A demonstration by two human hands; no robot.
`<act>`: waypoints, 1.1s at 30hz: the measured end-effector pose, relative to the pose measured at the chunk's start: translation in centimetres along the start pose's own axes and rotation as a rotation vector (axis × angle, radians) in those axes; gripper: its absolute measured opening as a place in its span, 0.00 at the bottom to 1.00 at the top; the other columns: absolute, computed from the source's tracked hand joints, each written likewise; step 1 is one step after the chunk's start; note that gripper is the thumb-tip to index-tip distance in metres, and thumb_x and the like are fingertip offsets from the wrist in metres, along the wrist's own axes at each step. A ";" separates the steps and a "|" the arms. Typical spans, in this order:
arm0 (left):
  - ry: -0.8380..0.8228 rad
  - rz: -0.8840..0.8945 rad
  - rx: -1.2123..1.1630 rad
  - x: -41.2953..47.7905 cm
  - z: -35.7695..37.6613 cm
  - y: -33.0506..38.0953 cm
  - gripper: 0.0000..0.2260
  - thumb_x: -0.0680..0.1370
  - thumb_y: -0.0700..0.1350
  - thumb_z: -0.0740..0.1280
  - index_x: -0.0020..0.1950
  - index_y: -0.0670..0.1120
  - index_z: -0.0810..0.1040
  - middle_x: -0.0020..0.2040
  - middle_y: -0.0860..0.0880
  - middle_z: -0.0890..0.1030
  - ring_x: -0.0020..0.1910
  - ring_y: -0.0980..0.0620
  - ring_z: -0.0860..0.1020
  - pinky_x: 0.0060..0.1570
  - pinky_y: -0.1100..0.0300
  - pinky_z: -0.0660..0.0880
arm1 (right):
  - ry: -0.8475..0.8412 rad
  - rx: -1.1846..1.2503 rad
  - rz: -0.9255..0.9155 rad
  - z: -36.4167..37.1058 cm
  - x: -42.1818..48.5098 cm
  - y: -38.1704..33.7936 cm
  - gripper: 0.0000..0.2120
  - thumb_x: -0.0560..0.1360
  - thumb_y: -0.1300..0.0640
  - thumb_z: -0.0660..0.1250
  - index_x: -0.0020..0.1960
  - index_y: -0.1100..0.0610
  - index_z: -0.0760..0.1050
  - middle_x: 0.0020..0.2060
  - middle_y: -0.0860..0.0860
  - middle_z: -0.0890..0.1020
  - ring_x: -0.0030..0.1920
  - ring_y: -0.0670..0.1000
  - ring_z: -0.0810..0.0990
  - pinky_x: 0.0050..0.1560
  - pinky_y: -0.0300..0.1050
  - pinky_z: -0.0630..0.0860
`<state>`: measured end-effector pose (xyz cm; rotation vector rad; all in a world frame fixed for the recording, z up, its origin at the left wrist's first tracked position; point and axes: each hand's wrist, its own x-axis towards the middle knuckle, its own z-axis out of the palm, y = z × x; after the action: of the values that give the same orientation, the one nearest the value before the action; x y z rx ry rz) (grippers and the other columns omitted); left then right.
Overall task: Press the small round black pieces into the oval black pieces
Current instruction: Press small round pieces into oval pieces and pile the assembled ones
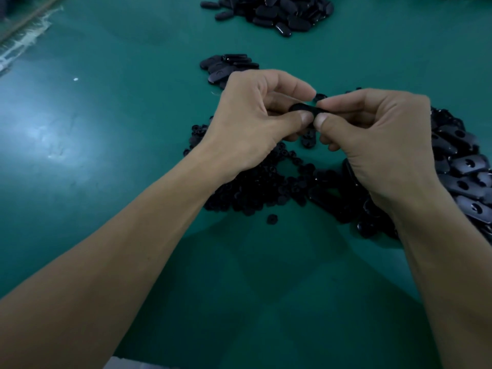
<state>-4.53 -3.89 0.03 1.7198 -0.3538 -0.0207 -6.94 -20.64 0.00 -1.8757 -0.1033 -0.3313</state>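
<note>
Green covering spans the worktop [106,129], and over its middle the person holds both hands close together. The left hand [250,121] and the right hand [378,145] meet on a single oval black piece [306,109]. Each pinches one end of it between thumb and curled forefinger, and the two thumbnails almost touch on its near side. The other fingers [330,145] of the right hand are curled in under the palm. A small round piece [320,97] shows just beyond the held oval, by the right forefinger tip. Whether it is gripped or lying on the worktop behind, I cannot tell.

Beneath the left wrist lies a heap of small round black pieces [253,187], with one stray round piece [272,219] a little closer to the near edge. Toward the right edge, under and beside the right wrist, spreads a heap of oval pieces [460,166], several showing a hole. Beyond the left hand sits a short stack of ovals [229,66], and at the far edge a larger mound of ovals [274,14]. By the far left corner runs a frayed white strip [26,41]. A white speck [76,79] lies well apart from it on the green.
</note>
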 end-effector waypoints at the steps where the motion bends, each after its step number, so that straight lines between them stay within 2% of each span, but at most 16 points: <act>1: 0.005 0.005 0.012 0.0 0.0 0.0 0.10 0.75 0.33 0.75 0.47 0.48 0.81 0.37 0.49 0.86 0.36 0.52 0.85 0.44 0.55 0.84 | 0.000 0.006 0.001 0.0 0.0 0.0 0.05 0.70 0.57 0.74 0.43 0.48 0.82 0.31 0.41 0.84 0.32 0.42 0.83 0.36 0.33 0.76; 6: 0.041 0.007 0.039 0.1 -0.2 0.1 0.10 0.74 0.34 0.75 0.47 0.49 0.81 0.36 0.49 0.86 0.35 0.49 0.85 0.41 0.57 0.83 | -0.018 0.028 -0.020 0.1 -0.3 -0.1 0.07 0.72 0.61 0.73 0.44 0.49 0.82 0.32 0.43 0.85 0.32 0.42 0.83 0.36 0.34 0.77; 10: 0.081 0.004 0.048 0.3 -0.3 0.1 0.09 0.74 0.34 0.75 0.46 0.47 0.81 0.34 0.51 0.85 0.34 0.52 0.85 0.40 0.57 0.83 | 0.002 -0.084 -0.025 0.2 -0.3 0.0 0.09 0.76 0.61 0.70 0.51 0.47 0.82 0.37 0.43 0.86 0.40 0.43 0.85 0.44 0.36 0.78; 13: 0.183 0.000 0.078 0.7 -0.8 0.0 0.08 0.74 0.35 0.76 0.45 0.47 0.81 0.35 0.50 0.86 0.36 0.49 0.86 0.43 0.53 0.84 | 0.051 -0.363 -0.069 0.0 -0.5 0.0 0.11 0.79 0.56 0.68 0.61 0.50 0.82 0.46 0.42 0.83 0.48 0.41 0.83 0.54 0.35 0.77; 16: 0.319 0.012 0.126 1.7 -2.2 -0.3 0.07 0.74 0.37 0.76 0.45 0.48 0.82 0.35 0.52 0.85 0.37 0.50 0.86 0.44 0.55 0.84 | 0.063 -0.748 -0.065 -1.0 -0.5 0.3 0.16 0.80 0.52 0.66 0.67 0.52 0.78 0.54 0.54 0.79 0.59 0.56 0.76 0.65 0.48 0.71; 18: 0.389 0.015 0.177 2.7 -3.1 -0.4 0.07 0.75 0.37 0.75 0.44 0.49 0.82 0.33 0.54 0.85 0.36 0.52 0.86 0.43 0.59 0.83 | 0.034 -0.934 0.017 -1.5 -0.5 0.4 0.19 0.80 0.49 0.66 0.69 0.52 0.76 0.58 0.58 0.74 0.63 0.62 0.68 0.66 0.55 0.65; 20: 0.415 0.004 0.260 3.7 -3.6 -0.7 0.06 0.76 0.38 0.74 0.46 0.48 0.82 0.34 0.53 0.84 0.33 0.56 0.84 0.40 0.64 0.81 | -0.024 -1.026 0.120 -1.6 -0.6 0.3 0.21 0.80 0.46 0.65 0.70 0.52 0.74 0.61 0.60 0.72 0.65 0.63 0.66 0.65 0.58 0.64; 23: 0.436 -0.018 0.386 5.0 -3.9 -1.3 0.04 0.77 0.40 0.74 0.47 0.49 0.83 0.38 0.54 0.84 0.34 0.60 0.83 0.41 0.67 0.80 | -0.080 -1.063 0.198 -1.5 -0.7 0.1 0.20 0.81 0.47 0.64 0.70 0.52 0.74 0.63 0.61 0.73 0.66 0.64 0.67 0.65 0.59 0.65; 25: 0.444 -0.028 0.448 5.9 -4.1 -1.7 0.05 0.77 0.40 0.75 0.46 0.50 0.83 0.40 0.55 0.83 0.38 0.59 0.83 0.45 0.66 0.81 | -0.056 -1.049 0.190 -1.6 -0.7 0.1 0.17 0.81 0.49 0.64 0.68 0.52 0.76 0.61 0.60 0.75 0.65 0.65 0.69 0.64 0.59 0.66; 28: 0.421 -0.067 0.536 6.7 -4.3 -2.3 0.04 0.77 0.41 0.75 0.50 0.47 0.85 0.41 0.55 0.82 0.41 0.58 0.82 0.45 0.69 0.79 | -0.024 -1.024 0.184 -1.7 -0.7 0.3 0.16 0.81 0.50 0.65 0.66 0.54 0.77 0.60 0.59 0.77 0.63 0.64 0.72 0.63 0.59 0.69; 30: 0.407 -0.084 0.596 6.8 -4.4 -2.9 0.05 0.77 0.42 0.75 0.53 0.46 0.86 0.44 0.53 0.82 0.45 0.56 0.81 0.49 0.67 0.80 | -0.018 -1.008 0.193 -1.5 -0.6 0.3 0.21 0.80 0.47 0.65 0.70 0.54 0.72 0.61 0.60 0.77 0.63 0.64 0.72 0.63 0.60 0.69; 33: 0.391 -0.091 0.639 6.8 -4.4 -3.1 0.06 0.77 0.43 0.75 0.54 0.47 0.86 0.51 0.48 0.83 0.52 0.51 0.82 0.57 0.59 0.80 | -0.074 -1.069 0.184 -1.3 -0.8 0.4 0.27 0.81 0.42 0.60 0.78 0.45 0.60 0.63 0.61 0.73 0.64 0.65 0.68 0.63 0.61 0.65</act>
<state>3.56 -0.94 -0.88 2.3117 0.0212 0.3953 -7.83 -21.89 -0.20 -2.9281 0.2489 -0.1925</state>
